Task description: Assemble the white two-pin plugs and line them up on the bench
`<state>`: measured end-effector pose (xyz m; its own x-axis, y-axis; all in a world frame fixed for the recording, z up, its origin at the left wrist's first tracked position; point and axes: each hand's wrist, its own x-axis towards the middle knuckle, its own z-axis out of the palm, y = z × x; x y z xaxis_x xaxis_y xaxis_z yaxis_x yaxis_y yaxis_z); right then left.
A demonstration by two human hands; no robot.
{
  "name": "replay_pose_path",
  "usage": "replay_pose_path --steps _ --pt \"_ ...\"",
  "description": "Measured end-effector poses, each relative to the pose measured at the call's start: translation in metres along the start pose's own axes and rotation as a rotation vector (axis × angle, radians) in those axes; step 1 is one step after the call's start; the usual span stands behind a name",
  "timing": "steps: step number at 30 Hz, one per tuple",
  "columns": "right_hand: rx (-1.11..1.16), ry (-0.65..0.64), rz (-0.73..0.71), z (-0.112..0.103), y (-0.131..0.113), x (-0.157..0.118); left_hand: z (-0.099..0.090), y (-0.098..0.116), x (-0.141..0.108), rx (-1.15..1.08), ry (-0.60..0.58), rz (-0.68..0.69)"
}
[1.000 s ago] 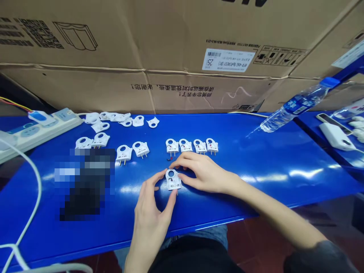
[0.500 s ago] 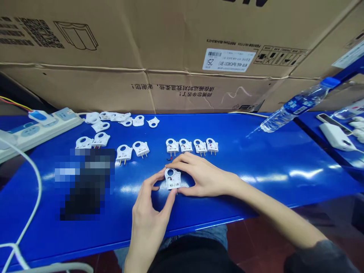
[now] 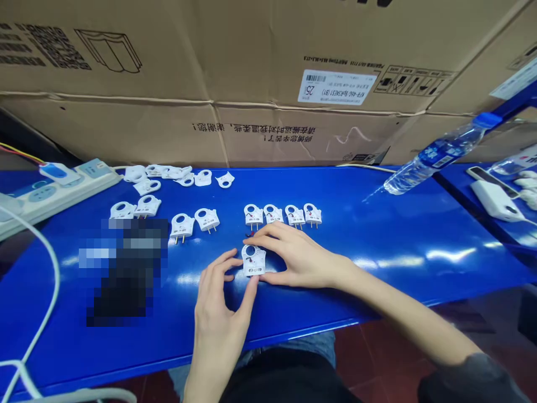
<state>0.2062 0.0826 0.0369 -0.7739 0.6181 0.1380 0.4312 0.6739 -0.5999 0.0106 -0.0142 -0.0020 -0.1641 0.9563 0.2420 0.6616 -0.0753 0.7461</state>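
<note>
A small white plug housing (image 3: 254, 262) with a round hole, a dark and red wire bit inside and a row of slots sits between my two hands above the blue table. My right hand (image 3: 304, 257) holds its right side between thumb and bent fingers. My left hand (image 3: 220, 296) curves around the other side, thumb at the lower edge and a fingertip against the left edge. The housing's pins are hidden. Just beyond my right fingers, small red and black wire pieces (image 3: 250, 234) lie near a row of several similar housings with pins (image 3: 253, 215).
More white housings (image 3: 183, 225) lie to the left, with loose white covers (image 3: 203, 178) behind. A pixelated dark object (image 3: 130, 274) is at left, beside a power strip (image 3: 62, 193) and white cable. A large carton (image 3: 260, 73) backs the table; a water bottle (image 3: 440, 154) leans at right.
The housing has tipped slightly, so its pins no longer show. My left index finger has lifted a little off its upper left side. The view has shifted slightly.
</note>
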Motion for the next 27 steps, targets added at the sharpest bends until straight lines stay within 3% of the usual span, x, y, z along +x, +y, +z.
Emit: replay_pose_path --steps 15,23,27 --pt "-0.046 -0.007 0.008 0.000 0.001 0.000 0.000 0.000 -0.001 -0.020 -0.025 -0.055" --pt "-0.117 0.184 0.045 -0.004 0.007 0.010 0.001 -0.001 0.000 -0.074 -0.018 -0.076" --pt "-0.196 0.196 0.075 -0.012 0.010 0.028 -0.001 0.002 0.000 -0.087 -0.025 -0.073"
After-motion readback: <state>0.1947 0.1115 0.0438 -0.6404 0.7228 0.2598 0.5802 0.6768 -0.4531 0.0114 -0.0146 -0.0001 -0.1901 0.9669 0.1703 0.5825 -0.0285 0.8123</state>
